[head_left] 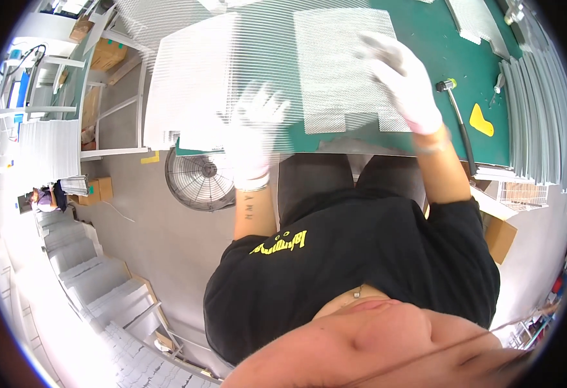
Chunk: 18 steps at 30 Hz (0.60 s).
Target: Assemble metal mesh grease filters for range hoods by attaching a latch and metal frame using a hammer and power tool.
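**Sheets laid out flat, both hands above them**

A pale mesh sheet [329,68] lies flat at the upper centre of the frame on the green surface [419,26], with a white sheet [190,77] to its left. The left hand [257,123], gloved and blurred, has its fingers spread at the white sheet's right side; whether it touches is unclear. The right hand [405,77], gloved too, is over the mesh sheet's right side with its fingers bent; blur hides whether they pinch anything. The two hands are well apart.

Judging by the layout, the work looks partway through: both sheets are set out flat, and a darker patch breaks the mesh sheet's lower edge. No piece can be picked out as finished, so how much is left cannot be told. Many grey panels [539,116] are ranked at the right. A hammer [459,126], a yellow scraper [481,121] and a screwdriver [499,84] lie unheld nearby.
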{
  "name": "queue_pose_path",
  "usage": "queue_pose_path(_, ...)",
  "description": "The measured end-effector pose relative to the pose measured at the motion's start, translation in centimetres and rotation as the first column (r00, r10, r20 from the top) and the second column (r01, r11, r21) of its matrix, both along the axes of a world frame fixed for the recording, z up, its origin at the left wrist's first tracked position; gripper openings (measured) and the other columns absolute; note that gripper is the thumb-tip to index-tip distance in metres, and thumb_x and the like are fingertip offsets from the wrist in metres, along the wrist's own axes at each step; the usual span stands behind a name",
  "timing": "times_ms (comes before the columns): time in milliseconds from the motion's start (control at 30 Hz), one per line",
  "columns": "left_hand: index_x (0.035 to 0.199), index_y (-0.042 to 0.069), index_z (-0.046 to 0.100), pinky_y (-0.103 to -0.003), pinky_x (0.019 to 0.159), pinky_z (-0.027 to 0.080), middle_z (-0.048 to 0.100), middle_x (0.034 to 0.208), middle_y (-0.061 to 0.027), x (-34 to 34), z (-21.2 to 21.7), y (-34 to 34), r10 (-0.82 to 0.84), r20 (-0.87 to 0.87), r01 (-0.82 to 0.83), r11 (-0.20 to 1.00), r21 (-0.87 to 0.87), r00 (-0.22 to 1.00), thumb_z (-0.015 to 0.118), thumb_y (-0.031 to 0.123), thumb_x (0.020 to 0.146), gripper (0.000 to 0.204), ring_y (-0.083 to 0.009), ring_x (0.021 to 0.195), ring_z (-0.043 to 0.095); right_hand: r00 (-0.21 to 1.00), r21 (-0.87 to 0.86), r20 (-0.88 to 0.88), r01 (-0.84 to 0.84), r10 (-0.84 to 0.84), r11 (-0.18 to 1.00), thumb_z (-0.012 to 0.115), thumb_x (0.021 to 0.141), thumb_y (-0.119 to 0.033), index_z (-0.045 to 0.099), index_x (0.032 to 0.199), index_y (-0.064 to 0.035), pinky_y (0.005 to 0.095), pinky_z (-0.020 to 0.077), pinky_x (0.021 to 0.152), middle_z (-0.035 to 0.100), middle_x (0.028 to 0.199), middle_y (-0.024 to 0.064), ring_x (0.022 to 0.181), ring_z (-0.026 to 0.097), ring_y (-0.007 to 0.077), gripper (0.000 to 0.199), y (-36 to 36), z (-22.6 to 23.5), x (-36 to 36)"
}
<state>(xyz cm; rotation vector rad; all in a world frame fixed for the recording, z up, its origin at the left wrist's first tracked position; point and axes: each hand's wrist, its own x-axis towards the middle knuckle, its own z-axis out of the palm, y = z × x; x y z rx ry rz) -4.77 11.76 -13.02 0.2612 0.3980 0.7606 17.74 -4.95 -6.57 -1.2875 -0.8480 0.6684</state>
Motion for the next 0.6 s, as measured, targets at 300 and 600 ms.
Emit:
queue_pose_path(300,0.149,-0.009,0.032,-0.031,0.069,0.053,0.069,0.094,-0.0102,6.2,1.1,-2.4,0.599,-0.615,0.686,0.145,0.713,0.512,0.078,0.027,0.082,0.089,-0.0188,0.071,0.064,0.894,-0.356,0.394,0.363,-0.214,0.861,0.062,0.089,-0.011,0.052,0.143,-0.0065,0.0273,0.0508,0.069,0.069,0.122,0.0099,0.063,0.049,0.0104,0.055,-6.6,-5.3,2.8)
queue_pose_path(600,0.148,-0.010,0.032,-0.039,0.085,0.054,0.067,0.106,-0.0205,8.6,-2.0,-1.6,0.639,-0.675,0.836,0.089,0.541,0.369,0.074,0.030,0.084,0.086,-0.0336,0.095,0.068,0.575,-0.155,0.781,0.558,-0.245,0.815,0.068,0.086,-0.017,0.050,0.146,-0.0117,0.0351,0.0525,0.080,0.067,0.108,0.0140,0.083,0.064,0.0259,0.062,-6.9,-9.9,3.8)
